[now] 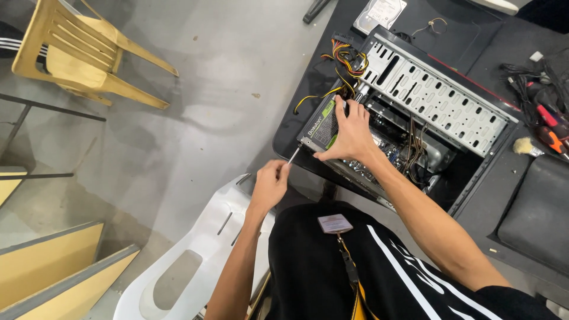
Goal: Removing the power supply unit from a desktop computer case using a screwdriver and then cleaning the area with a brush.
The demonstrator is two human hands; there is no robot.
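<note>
The right hand (pixel 351 133) lies spread over the power supply unit (pixel 323 125) at the near-left corner of the open computer case (pixel 432 112) — fingers fanned across the unit's top, thumb hooked down over its near edge, so the hand presses and steadies it rather than closing round it. The left hand (pixel 269 185) is curled shut around the handle of a screwdriver (pixel 291 157), whose thin shaft runs up and to the right, its tip meeting the outer corner of the power supply unit just below the right thumb. The unit sits inside the case frame, right at the edge of the dark table (pixel 474 213), with a bundle of yellow, red and black wires (pixel 344 62) spilling out above it. The perforated metal drive cage (pixel 435 98) runs along the case's far side, and a tangle of cables fills the middle. Space is tight on the right, where the case walls and cabling crowd the hand; to the left the table edge drops off to bare grey floor, leaving the screwdriver hand free room. A white plastic chair (pixel 195 261) stands just below that hand, and a yellow plastic chair (pixel 77 53) is well apart at the upper left. A hard drive (pixel 379 13) lies on the table beyond the case — red-handled tools (pixel 548 127) rest at the far right.
</note>
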